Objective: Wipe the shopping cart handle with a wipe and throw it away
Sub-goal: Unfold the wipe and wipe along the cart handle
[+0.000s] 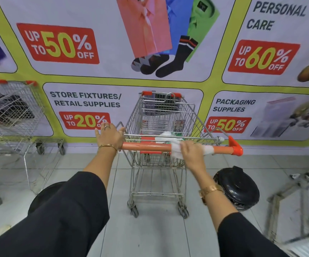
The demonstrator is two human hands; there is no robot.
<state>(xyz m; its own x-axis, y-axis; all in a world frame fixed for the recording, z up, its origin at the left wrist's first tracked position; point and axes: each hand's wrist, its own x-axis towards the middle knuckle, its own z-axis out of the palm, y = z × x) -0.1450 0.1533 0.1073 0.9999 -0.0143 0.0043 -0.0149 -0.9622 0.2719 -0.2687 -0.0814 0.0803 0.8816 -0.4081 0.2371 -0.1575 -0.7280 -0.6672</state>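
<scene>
Wipe (176, 150) first: white and crumpled, it lies draped over the orange handle (146, 146) of the shopping cart (161, 117), a little right of the bar's middle. My right hand (191, 150) lies on top of it, fingers curled down over the bar and pressing the cloth against it; the picture is a bit smeared there. A white band (208, 150) wraps the handle just beside that hand, toward the orange end cap (236, 148).

My left hand (109, 136) rests at the handle's left end, palm down with the fingers spread flat and lifted, gripping nothing that I can see. It wears rings and a thin bracelet; the right wrist carries a gold watch (208, 191). Both forearms come out of black sleeves (66, 210).

Inside the wire basket, behind the handle, I see a white and green packet (170, 134), partly hidden, and a small printed pack further in.

On the tiled floor (150, 238), just right of the cart, stands a black bin (239, 188) with its lid on. Another wire cart (11, 108) is parked to the left, well apart. Behind everything, a wall banner (94, 43) advertises discounts on store fixtures, packaging supplies and personal care.
</scene>
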